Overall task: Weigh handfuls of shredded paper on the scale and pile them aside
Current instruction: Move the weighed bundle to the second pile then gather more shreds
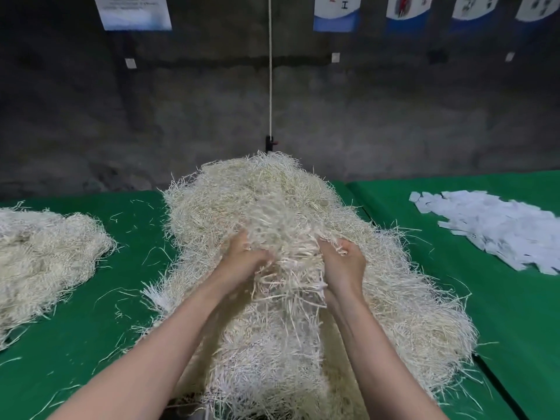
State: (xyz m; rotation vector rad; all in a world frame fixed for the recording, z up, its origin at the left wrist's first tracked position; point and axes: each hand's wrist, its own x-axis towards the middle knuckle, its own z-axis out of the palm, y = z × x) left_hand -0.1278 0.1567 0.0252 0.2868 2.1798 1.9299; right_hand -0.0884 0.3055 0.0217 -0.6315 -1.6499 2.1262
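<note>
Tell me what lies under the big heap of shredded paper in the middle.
Only the green table cover shows around the heap. The left hand and right hand grip its strands. Anything beneath is covered.

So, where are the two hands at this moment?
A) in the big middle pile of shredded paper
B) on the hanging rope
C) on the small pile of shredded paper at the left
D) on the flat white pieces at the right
A: the left hand and the right hand are both dug into the big middle pile with fingers curled round its strands. They are well apart from the small left pile and the flat white pieces.
</note>
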